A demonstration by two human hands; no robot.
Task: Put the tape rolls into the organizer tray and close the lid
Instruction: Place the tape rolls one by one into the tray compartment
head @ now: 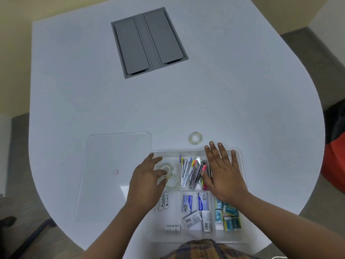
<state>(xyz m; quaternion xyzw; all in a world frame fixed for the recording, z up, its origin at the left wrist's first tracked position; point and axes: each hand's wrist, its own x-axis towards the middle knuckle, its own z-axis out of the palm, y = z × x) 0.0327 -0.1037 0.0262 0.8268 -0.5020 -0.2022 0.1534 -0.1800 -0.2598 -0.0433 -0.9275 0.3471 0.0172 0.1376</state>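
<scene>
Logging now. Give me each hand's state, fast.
Left hand: shut on tape roll in the tray.
Right hand: open, flat, holding nothing.
</scene>
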